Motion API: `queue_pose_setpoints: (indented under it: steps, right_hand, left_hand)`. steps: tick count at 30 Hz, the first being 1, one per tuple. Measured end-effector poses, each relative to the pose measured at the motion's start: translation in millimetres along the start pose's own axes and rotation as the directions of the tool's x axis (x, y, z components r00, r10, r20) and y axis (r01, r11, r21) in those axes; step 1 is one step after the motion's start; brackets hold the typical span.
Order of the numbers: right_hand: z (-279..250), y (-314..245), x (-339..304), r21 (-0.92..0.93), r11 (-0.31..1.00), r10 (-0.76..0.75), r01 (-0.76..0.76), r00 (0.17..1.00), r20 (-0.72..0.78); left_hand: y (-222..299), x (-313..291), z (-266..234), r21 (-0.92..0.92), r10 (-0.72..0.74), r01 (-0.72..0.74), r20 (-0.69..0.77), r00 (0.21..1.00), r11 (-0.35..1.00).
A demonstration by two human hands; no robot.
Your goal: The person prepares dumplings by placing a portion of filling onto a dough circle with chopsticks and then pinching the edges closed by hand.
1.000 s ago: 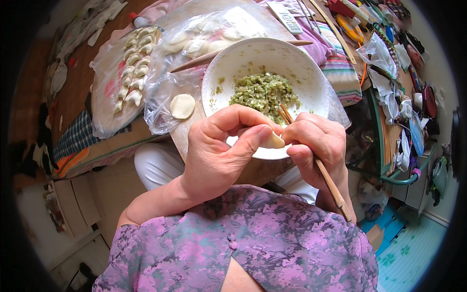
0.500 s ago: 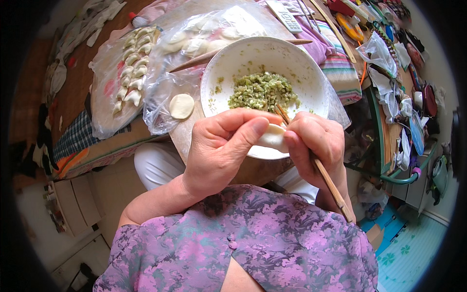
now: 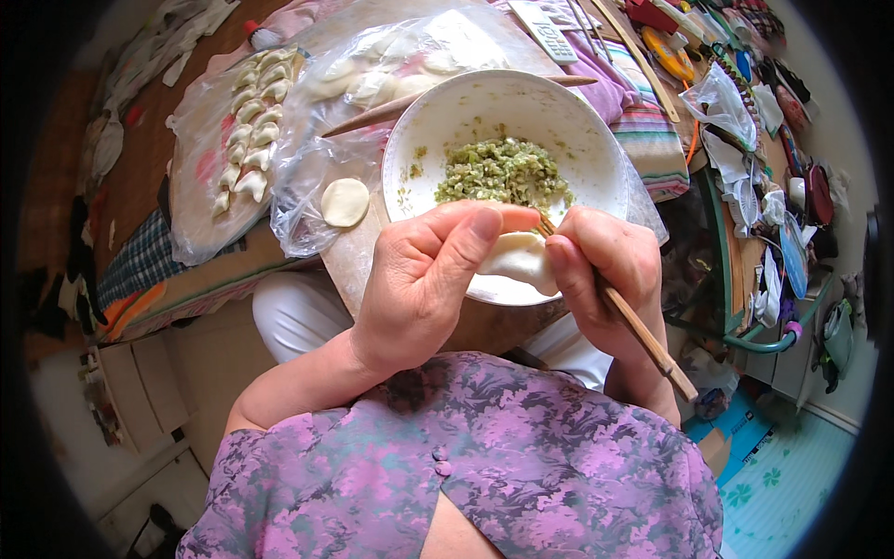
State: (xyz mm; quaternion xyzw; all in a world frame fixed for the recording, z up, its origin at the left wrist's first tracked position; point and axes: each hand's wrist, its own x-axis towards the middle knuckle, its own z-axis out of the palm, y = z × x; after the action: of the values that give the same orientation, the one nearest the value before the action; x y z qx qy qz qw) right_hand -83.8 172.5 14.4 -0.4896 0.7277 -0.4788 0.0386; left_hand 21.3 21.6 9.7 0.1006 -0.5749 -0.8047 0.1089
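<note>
Over the near rim of a white bowl (image 3: 596, 154) I hold a folded, half-moon dumpling (image 3: 518, 262) between my two hands. My left hand (image 3: 424, 275) is closed at its left end, thumb against forefinger; its other fingers are partly hidden. With thumb and forefinger my right hand (image 3: 610, 270) pinches the dumpling's right end. The same hand grips wooden chopsticks (image 3: 645, 343), their thick ends slanting toward my right forearm. Chopped green filling (image 3: 503, 175) lies in the bowl. One round dough wrapper (image 3: 345, 202) rests on the board, left of my left hand.
Finished dumplings (image 3: 250, 140) sit in rows on a plastic-covered board at the left. Plastic film (image 3: 410, 56) covers more dough rounds behind the bowl. A rolling pin (image 3: 368, 118) passes behind the bowl. A remote control (image 3: 545, 33) lies far back; a cluttered shelf (image 3: 736, 252) stands right.
My left thumb has shifted up and slightly left, so more of the dumpling shows. The chopsticks' thick ends have swung up and to the right.
</note>
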Motion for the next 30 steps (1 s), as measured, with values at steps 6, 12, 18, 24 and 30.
queue_pose_setpoints:
  steps: [6,12,18,24,30]
  right_hand:
    - [-2.5,-1.5,0.4,-0.015,1.0,-0.012,0.012,1.0,0.0]
    - [0.6,-4.0,-0.4,-0.05,0.996,0.073,-0.077,0.995,-0.065]
    - [-1.0,-4.4,-1.5,-0.022,0.997,0.073,-0.076,0.992,-0.108]
    - [0.4,-4.4,-2.0,-0.021,0.995,0.091,-0.094,0.988,-0.122]
    - [1.5,-1.3,-2.5,-0.015,0.992,0.116,-0.122,0.968,-0.221]
  left_hand:
    - [-8.7,0.4,0.4,0.202,0.116,-0.115,0.005,0.993,0.973]
    - [-2.9,3.2,3.2,0.126,0.058,-0.058,0.008,0.998,0.99]
    - [-8.0,2.5,-0.4,0.234,0.103,-0.112,0.049,0.993,0.966]
    - [-6.1,5.6,1.6,0.26,0.163,-0.171,0.054,0.985,0.95]
    - [-10.3,1.8,5.2,-0.051,0.08,-0.076,0.081,0.994,0.996]
